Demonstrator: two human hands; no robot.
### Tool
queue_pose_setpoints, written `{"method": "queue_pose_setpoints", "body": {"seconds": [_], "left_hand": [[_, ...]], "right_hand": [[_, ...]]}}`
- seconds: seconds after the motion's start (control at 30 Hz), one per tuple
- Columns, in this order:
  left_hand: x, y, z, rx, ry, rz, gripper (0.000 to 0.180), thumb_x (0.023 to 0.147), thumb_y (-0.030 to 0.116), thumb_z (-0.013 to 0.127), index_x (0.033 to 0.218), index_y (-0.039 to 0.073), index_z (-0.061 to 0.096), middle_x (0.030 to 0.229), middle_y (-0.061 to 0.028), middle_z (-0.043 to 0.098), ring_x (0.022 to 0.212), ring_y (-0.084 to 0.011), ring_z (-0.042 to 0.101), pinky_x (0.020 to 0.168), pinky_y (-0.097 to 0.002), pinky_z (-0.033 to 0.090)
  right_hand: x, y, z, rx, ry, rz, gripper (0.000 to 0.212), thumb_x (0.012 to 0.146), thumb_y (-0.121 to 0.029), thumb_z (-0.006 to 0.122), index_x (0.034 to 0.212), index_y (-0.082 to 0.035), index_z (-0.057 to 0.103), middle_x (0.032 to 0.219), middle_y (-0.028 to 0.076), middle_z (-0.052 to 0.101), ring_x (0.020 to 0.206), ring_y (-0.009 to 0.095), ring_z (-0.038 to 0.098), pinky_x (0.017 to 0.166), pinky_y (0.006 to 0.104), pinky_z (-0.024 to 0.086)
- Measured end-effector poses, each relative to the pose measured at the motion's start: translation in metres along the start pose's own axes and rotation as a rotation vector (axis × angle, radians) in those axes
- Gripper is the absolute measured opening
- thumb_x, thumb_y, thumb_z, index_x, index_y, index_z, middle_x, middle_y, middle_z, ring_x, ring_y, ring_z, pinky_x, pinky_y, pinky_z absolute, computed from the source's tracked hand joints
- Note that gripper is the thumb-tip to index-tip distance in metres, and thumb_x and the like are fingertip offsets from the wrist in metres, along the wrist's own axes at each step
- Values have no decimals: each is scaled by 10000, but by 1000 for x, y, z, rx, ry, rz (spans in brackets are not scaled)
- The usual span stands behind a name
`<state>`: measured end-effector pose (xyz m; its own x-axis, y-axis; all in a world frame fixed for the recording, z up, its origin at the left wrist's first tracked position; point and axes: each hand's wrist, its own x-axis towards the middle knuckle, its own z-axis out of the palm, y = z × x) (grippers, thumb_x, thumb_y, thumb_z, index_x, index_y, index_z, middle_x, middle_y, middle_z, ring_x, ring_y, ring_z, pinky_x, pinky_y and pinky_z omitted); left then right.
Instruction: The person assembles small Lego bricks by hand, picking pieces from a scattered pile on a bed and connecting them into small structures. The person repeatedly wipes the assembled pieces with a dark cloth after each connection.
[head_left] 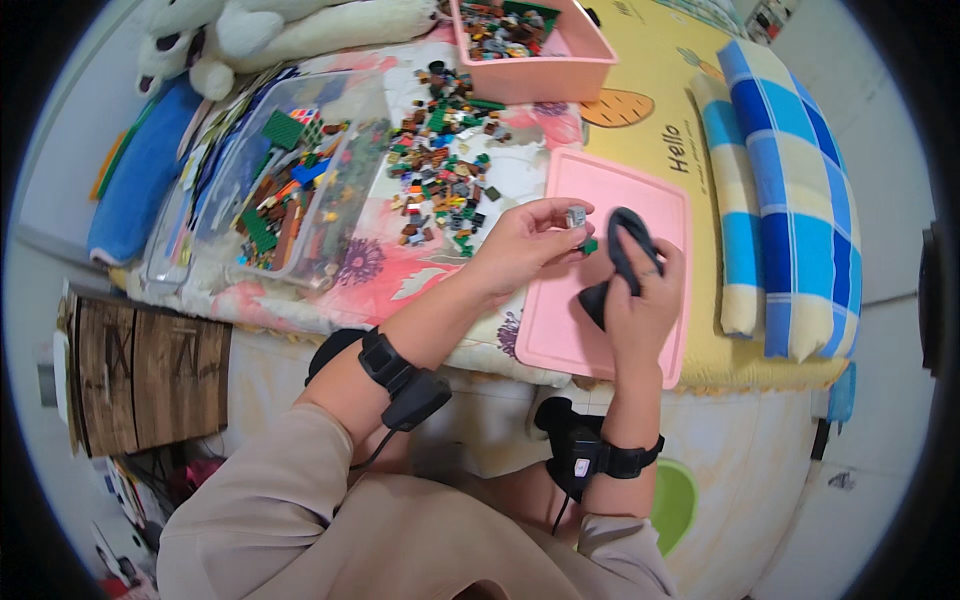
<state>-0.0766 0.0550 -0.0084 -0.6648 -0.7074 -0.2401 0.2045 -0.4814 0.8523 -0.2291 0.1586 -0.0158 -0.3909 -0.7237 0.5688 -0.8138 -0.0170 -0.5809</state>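
Between the fingertips of my left hand [528, 242] is a small grey toy brick [576, 217], with a bit of green showing just below it. My right hand [640, 305] grips a dark cloth [622, 255], bunched around its fingers. The cloth is close to the brick, with a small gap between them. Both hands are above a pink lid [560, 320] with a raised rim. Left of the lid, loose toy bricks [440, 165] of many colours are spread over a floral sheet.
A clear plastic box [225, 215] of bricks and plates stands at left. At the back, a pink bin [545, 80] holds more bricks. White plush toys [310, 42] lie far left; checked cushions [800, 210] lie at right. A wooden cabinet [150, 375] stands lower left, a green stool [673, 505] below.
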Motion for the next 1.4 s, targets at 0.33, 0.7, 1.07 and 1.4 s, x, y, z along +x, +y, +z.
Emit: {"method": "queue_pose_setpoints", "body": {"seconds": [0.33, 0.7, 1.07, 1.4], "left_hand": [[-76, 123, -130, 1310, 1215, 905, 396, 783, -73, 615, 1137, 80, 709, 1068, -127, 688, 967, -312, 655, 869, -397, 509], [-12, 86, -128, 1152, 757, 867, 313, 852, 14, 637, 1154, 61, 703, 1106, -142, 695, 991, -237, 673, 854, -341, 539], [124, 77, -180, 1466, 907, 27, 239, 856, 181, 710, 1035, 22, 711, 1108, -218, 702, 1054, -391, 669, 874, -482, 556], [123, 88, -174, 1358, 883, 31, 387, 753, 257, 840, 1081, 85, 731, 1116, -136, 719, 1012, -292, 702, 834, -435, 572]], "right_hand": [[0, 33, -6, 147, 44, 257, 445, 745, -1, 564, 1152, -68, 730, 1111, 175, 567, 1046, 327, 589, 948, 371, 479], [4, 34, 5, 169, 33, 277, 431, 746, -3, 562, 1140, -52, 730, 1093, 158, 562, 1033, 315, 584, 961, 371, 471], [14, 35, 7, 150, 4, 288, 428, 749, -18, 574, 1141, -77, 733, 1082, 182, 573, 1025, 339, 588, 957, 394, 472], [18, 30, 6, 194, 11, 292, 408, 756, -16, 568, 1129, -56, 729, 1058, 163, 585, 1004, 329, 597, 939, 380, 479]]}}
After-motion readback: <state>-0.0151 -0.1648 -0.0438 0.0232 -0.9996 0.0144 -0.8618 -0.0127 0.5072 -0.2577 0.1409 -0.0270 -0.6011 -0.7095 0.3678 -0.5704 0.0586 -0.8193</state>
